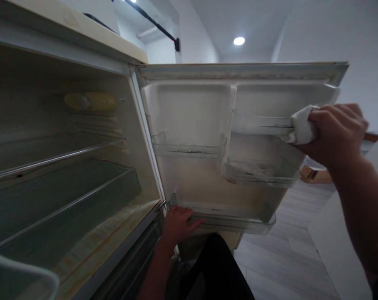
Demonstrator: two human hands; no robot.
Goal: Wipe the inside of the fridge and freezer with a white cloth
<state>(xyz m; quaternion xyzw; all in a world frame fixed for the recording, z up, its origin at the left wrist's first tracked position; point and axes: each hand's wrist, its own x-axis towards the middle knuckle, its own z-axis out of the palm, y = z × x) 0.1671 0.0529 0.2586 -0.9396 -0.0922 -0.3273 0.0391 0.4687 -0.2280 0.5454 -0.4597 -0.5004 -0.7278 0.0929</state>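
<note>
My right hand (339,131) is closed round a crumpled white cloth (304,125). The cloth meets the right end of the upper clear door shelf (257,125) on the open refrigerator door (192,108). Lower down, my left hand (179,223) grips the left end of the bottom door shelf (232,223), its fingers over the rim and its thumb stretched along it. Two more clear shelves, one at mid-left (189,150) and one at mid-right (260,175), are fixed to the door's inside.
At left is the refrigerator's interior, with a glass shelf (58,158), a yellowed lamp cover (89,102) and brown stains along the bottom. My dark-clothed knee (218,266) is below the door. Grey plank flooring (279,258) and a wooden item (315,175) lie to the right.
</note>
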